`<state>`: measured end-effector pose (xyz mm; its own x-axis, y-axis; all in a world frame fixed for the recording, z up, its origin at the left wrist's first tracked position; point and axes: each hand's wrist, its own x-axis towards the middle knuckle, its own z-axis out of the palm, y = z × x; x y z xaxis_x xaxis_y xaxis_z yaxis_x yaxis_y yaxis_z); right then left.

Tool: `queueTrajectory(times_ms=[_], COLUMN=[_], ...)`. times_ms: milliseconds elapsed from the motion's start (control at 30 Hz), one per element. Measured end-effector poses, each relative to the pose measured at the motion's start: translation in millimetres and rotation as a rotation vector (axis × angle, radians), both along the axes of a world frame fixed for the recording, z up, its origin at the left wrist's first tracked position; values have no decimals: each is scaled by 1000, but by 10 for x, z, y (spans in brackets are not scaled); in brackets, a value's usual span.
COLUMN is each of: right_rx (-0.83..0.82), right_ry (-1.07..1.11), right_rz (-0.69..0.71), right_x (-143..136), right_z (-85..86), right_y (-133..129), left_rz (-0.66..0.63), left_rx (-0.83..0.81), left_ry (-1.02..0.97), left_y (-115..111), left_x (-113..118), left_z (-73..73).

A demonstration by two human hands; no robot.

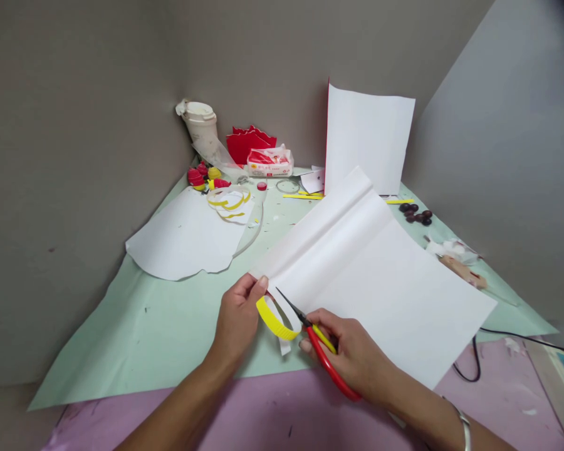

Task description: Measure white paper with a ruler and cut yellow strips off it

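My left hand (239,313) pinches the left corner of a large white sheet (380,269) between thumb and fingers. My right hand (348,351) is closed round scissors (331,366) with red and yellow handles. Their dark blades point up and left, over the sheet's lower left edge, near my left thumb. Between my hands, a yellow ribbed strip (275,321) curls down from the sheet's edge, with a narrow white end hanging beneath it. The sheet slants across the middle and right, with a lengthwise crease near its upper left side.
A cut white sheet (188,235) lies at left, with yellow-edged curls (232,200) on it. Behind are a white cup (201,125), red pieces (244,144) and a tissue pack (270,163). Another white sheet (369,141) stands upright. Dark round objects (416,214) and a black cable (474,363) are at right.
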<state>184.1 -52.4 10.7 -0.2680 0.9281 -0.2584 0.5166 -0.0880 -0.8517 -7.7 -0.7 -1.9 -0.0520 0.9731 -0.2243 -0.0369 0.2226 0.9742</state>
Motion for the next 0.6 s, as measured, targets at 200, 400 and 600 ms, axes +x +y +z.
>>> queueTrajectory(times_ms=[200,400,600], right_rx=[-8,14,6], right_ry=[1,30,52], right_rz=[-1,18,17], right_x=[-9,-11,-13], right_z=[8,1,-12], right_y=[5,-5,4], left_rz=[-7,0,11], left_rx=[-14,-14,-39], left_ry=[12,9,-40], left_y=[-23,-16,-37], left_x=[12,25,31], left_z=[15,52,91])
